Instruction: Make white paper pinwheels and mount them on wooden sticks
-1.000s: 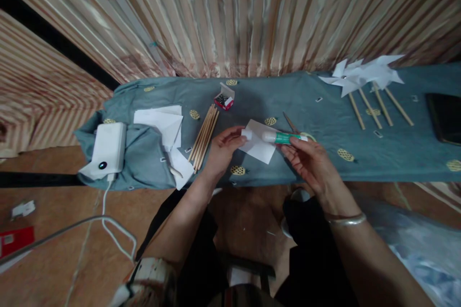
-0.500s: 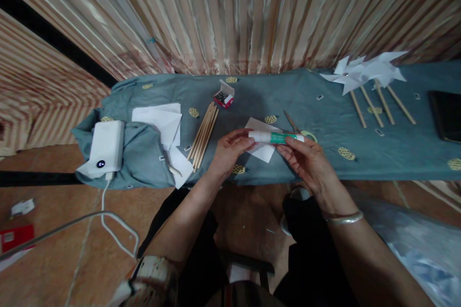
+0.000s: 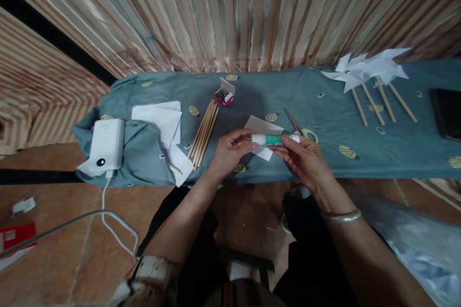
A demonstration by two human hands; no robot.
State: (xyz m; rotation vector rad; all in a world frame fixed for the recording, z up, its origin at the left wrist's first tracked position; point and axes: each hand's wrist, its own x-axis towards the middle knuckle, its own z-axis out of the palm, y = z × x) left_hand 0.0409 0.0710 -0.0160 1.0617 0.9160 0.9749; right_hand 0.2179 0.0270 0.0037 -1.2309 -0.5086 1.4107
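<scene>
Blue-clothed table (image 3: 396, 153): white power bank (image 3: 103, 146) at the left edge, cable (image 3: 108, 211) hanging to the floor. Loose paper sheets (image 3: 160, 117), wooden sticks (image 3: 204, 133) bundled beside them, open red box (image 3: 224, 98), scissors (image 3: 300, 128). Paper pinwheels (image 3: 367, 69) far right. Striped curtain (image 3: 234, 14) behind.

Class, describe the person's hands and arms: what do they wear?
Both forearms are bare, with no gloves or sleeves over them. The left hand shows no ring or watch. The right hand has a thin silver metal bangle at its wrist.

Striped curtain (image 3: 230, 14), brown floor (image 3: 54, 259)
</scene>
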